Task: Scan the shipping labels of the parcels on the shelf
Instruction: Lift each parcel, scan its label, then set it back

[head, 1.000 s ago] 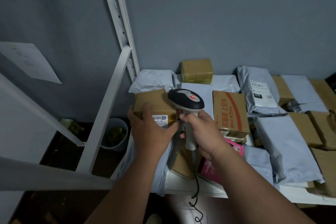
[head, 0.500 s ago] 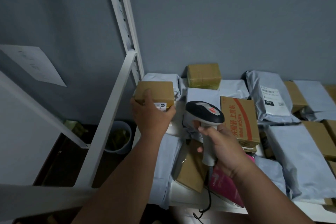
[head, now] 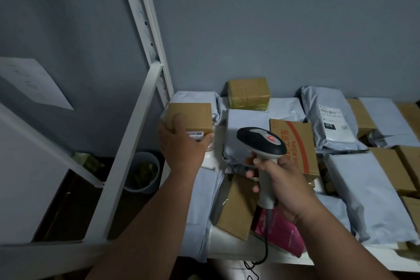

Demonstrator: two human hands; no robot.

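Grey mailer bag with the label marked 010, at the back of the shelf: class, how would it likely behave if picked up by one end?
The mailer bag is wrinkled, soft plastic, so it would probably sag. Its bulging middle suggests soft contents that may shift. The glossy film looks somewhat slippery.

Two bare forearms come up from the bottom edge, and nothing is worn on either one: no sleeve or cuff shows anywhere along them. The left hand (head: 181,145) is bare too, no glove, no ring or watch on the wrist. The right hand (head: 286,186) is equally plain, with short, neatly trimmed nails catching a little light on the fingertips (head: 256,161). Both arms look thickset, wide at the forearm and narrowing slightly at the wrist.
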